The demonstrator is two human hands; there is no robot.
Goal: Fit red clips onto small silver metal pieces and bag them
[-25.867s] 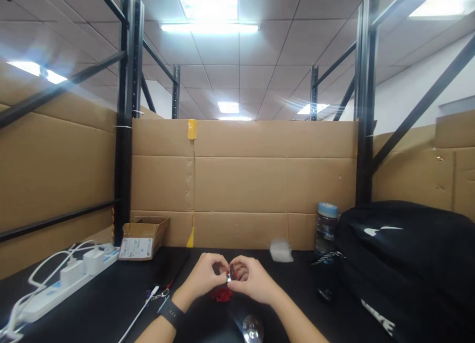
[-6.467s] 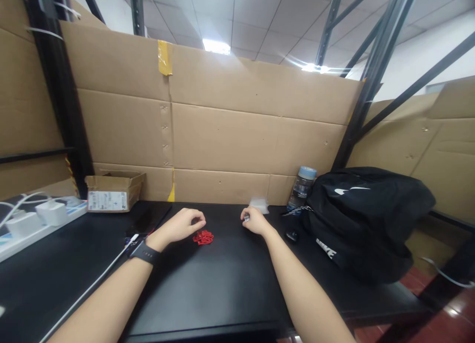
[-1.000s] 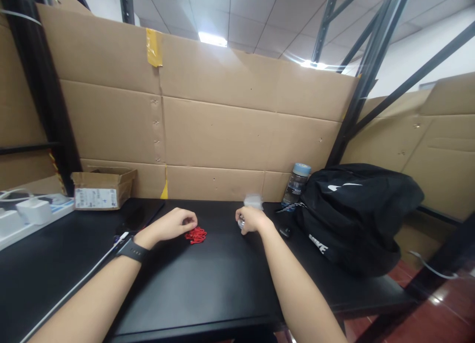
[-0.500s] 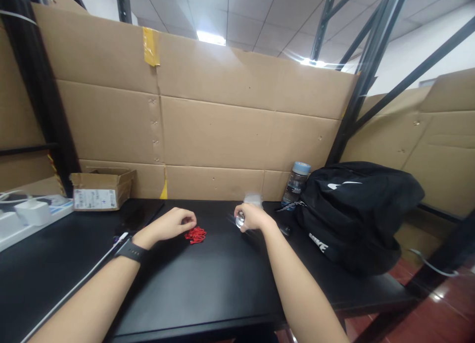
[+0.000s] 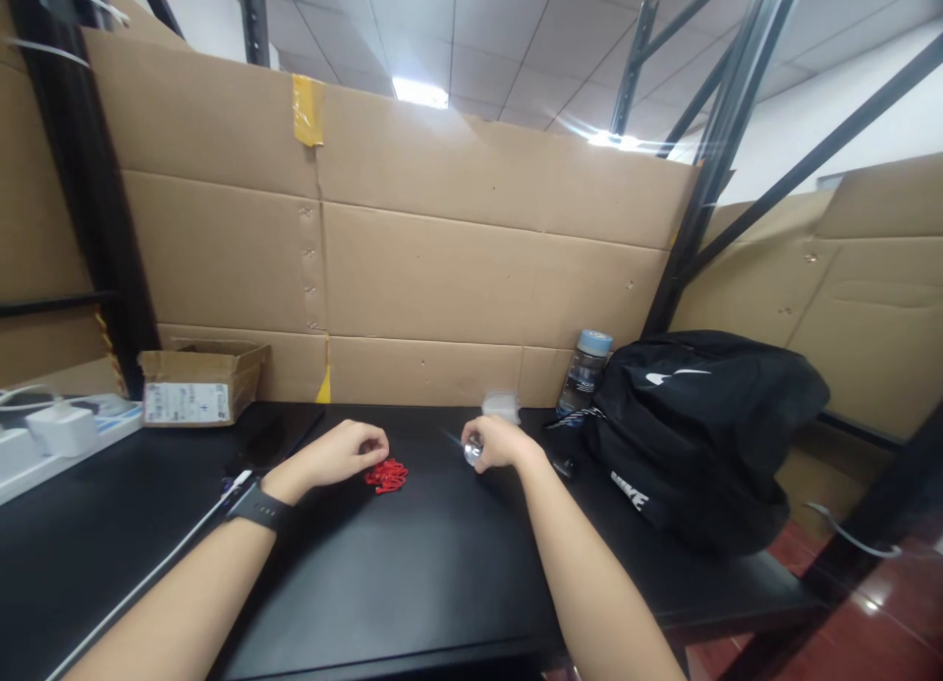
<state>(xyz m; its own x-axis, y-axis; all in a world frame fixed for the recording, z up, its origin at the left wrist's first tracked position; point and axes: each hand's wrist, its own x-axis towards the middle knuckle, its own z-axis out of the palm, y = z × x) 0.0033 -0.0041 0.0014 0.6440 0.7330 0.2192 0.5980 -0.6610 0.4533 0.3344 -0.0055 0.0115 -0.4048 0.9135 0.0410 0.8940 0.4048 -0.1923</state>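
Near the middle of the black tabletop lies a small heap of red strands or cords [image 5: 387, 476]. Just beyond its upper left edge is my left hand [image 5: 354, 452], wearing a watch at the wrist. Its thumb and fingers curl together, and whether anything sits between them is hidden. To the right, my right hand [image 5: 495, 442] wraps its fingers round a small shiny clear round object [image 5: 472, 451], tilted low over the table. What that object is exactly, I cannot make out. Behind the right hand stands a small translucent box [image 5: 500, 406] against the cardboard.
On the right, a black backpack [image 5: 707, 435] leans beside a water bottle [image 5: 584, 371]. An open cardboard box [image 5: 204, 384] and a white power strip [image 5: 110, 425] are at the left. A white cable [image 5: 151, 573] runs past my left forearm. Cardboard [image 5: 427, 278] walls the back.
The whole view has shifted slightly, with things sitting a little lower in it. My right hand still grips the shiny object, and my left hand stays by the red heap.
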